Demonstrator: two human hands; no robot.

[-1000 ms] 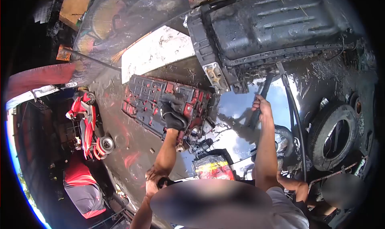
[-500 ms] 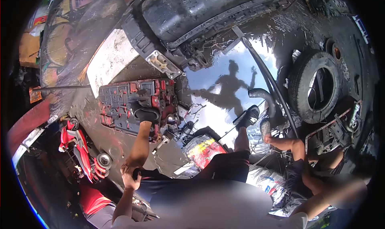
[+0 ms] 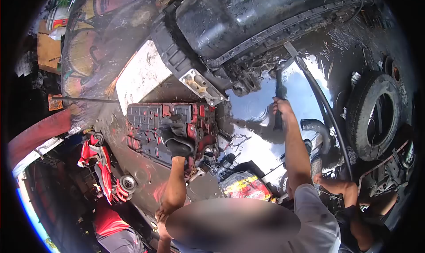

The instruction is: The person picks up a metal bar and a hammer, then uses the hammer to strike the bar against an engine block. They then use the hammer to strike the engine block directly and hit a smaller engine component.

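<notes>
My right hand [image 3: 282, 107] is closed around a dark long-handled tool [image 3: 279, 87], its far end widened like a hammer head. It is held out over the puddle [image 3: 254, 100]. My left hand [image 3: 162, 222] lies on my bent left knee, its fingers draped over it; the blurred patch hides part of it. Below, my left foot in a dark shoe [image 3: 177, 143] rests on a red and black engine block [image 3: 150, 124] on the wet ground. Small metal parts [image 3: 221, 164] lie at the block's right end.
A large dark metal casing [image 3: 239, 18] fills the top, beside a white panel [image 3: 144, 73]. A long bar [image 3: 323, 102], a curved hose [image 3: 321, 131] and a tire [image 3: 374, 115] lie right. Another person's arm [image 3: 338, 186] is lower right. A red toy vehicle [image 3: 104, 169] stands left.
My right arm has come into view, stretched over the puddle with the dark tool in hand. The view has shifted, so the scene sits lower and further right. My left hand stays on the knee.
</notes>
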